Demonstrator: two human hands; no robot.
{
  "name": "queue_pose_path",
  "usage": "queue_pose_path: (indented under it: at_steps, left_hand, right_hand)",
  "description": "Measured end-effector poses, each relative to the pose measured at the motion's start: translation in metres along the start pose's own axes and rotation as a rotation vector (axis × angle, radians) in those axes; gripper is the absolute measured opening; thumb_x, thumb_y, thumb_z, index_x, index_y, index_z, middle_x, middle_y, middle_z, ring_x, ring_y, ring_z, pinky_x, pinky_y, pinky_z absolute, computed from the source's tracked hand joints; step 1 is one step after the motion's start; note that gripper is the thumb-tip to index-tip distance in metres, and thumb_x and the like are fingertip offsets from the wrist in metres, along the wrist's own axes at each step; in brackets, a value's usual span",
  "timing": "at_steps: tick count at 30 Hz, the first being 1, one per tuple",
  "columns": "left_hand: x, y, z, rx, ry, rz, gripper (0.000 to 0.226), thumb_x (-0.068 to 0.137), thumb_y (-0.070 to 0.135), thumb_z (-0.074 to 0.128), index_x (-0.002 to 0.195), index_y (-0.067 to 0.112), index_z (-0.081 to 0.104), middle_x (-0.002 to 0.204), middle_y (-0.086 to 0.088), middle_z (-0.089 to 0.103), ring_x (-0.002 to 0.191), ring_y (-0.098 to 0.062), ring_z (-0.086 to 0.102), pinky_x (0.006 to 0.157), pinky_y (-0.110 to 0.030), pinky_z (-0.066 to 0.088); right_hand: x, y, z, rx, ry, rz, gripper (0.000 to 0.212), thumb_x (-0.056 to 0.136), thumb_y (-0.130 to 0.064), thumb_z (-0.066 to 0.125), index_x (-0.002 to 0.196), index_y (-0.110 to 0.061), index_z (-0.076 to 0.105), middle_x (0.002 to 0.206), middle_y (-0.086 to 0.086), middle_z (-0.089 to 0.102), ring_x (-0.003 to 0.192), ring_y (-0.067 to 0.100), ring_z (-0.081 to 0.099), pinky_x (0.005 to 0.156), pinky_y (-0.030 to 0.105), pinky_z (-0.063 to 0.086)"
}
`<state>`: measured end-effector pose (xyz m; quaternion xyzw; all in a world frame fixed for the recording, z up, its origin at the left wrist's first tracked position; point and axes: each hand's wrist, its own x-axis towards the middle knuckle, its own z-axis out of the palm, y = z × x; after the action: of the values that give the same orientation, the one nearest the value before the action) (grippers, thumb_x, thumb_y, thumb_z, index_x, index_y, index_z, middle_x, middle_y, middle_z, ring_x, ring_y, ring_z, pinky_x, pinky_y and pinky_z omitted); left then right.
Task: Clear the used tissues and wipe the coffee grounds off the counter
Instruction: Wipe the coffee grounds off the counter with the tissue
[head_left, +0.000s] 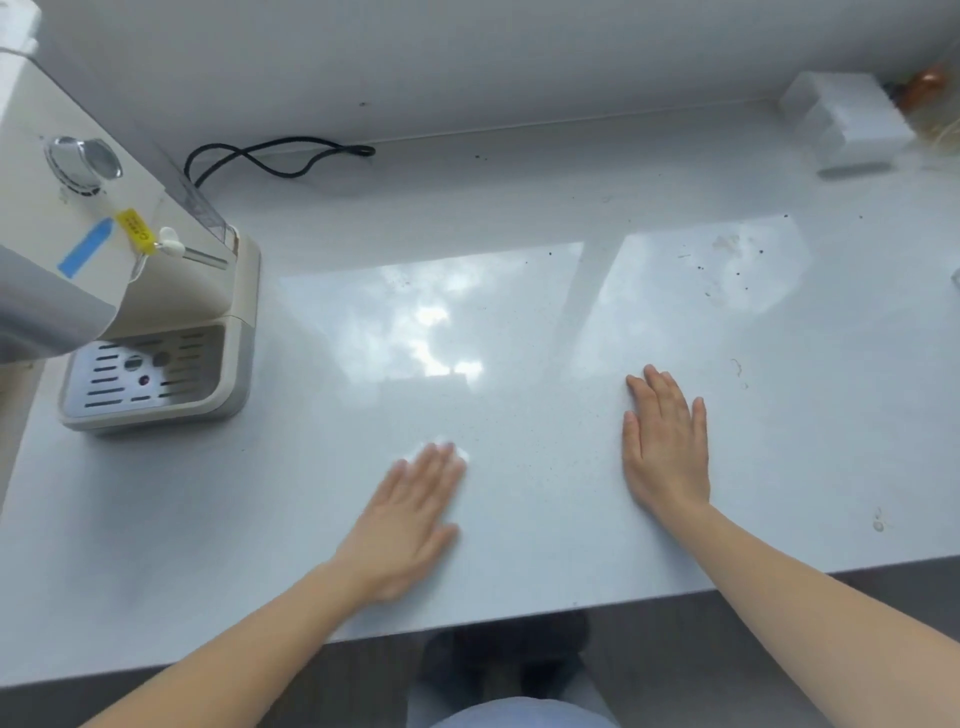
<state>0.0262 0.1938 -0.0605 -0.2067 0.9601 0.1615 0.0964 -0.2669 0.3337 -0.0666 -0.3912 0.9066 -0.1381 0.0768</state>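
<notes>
A: Left hand (410, 512), blurred, presses flat on a white tissue (441, 451), apparently wiping; right hand (667, 441) rests open, empty, likely bracing.

B: Beyond, coffee grounds (727, 270) dot the counter (519, 312), far right.

One head-worn wide-angle view looks steeply down and forward from above the counter (519, 545), facing the back wall (467, 62) along the top of the frame. The counter's near edge crosses the bottom, close below the camera. A coffee machine (156, 312) fills the upper left; straight lines bow toward the frame edges.
</notes>
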Motion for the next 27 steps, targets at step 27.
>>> queue_pose_path:
  at_steps: [27]
  left_hand:
    - [0.121, 0.023, -0.025, 0.004, -0.031, -0.012, 0.061, 0.099, 0.041, 0.019, 0.145, 0.028, -0.019, 0.152, 0.009, -0.027, 0.143, -0.013, -0.024, 0.114, -0.033, -0.018]
  right_hand:
    - [0.004, 0.030, -0.017, -0.116, -0.216, -0.217, 0.058, 0.094, -0.049, 0.012, 0.149, -0.038, -0.004, 0.159, -0.015, -0.006, 0.144, 0.000, -0.014, 0.117, 0.031, -0.010]
